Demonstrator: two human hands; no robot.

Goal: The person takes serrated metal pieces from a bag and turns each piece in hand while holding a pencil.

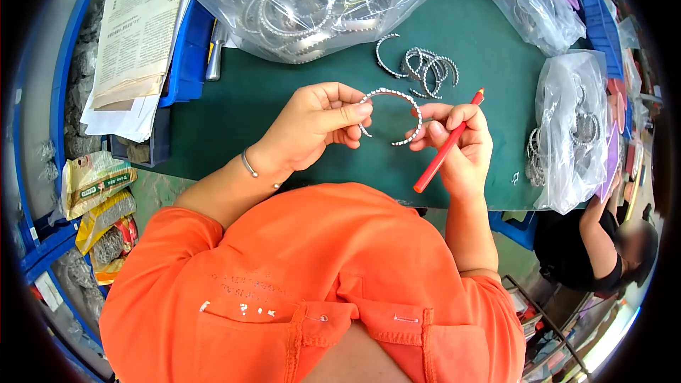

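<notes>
Above the green tabletop (pixel 237 103), bangle (pixel 386 91) in fingers of left hand (pixel 312 119) and right hand (pixel 468 150) (red pencil (pixel 439 159) there too)

A short stretch of the bangle (pixel 386 91) is hidden by the fingers of the left hand (pixel 323 120), and the red pencil (pixel 438 159) is partly covered near its tip by the right hand (pixel 464 145). The large plastic bag (pixel 319 35) is cut off by the top edge, the orange shirt (pixel 340 241) by the bottom one. The newspaper's (pixel 138 35) body print is too small to be read. The face of the co-worker (pixel 578 248) is blurred.
</notes>
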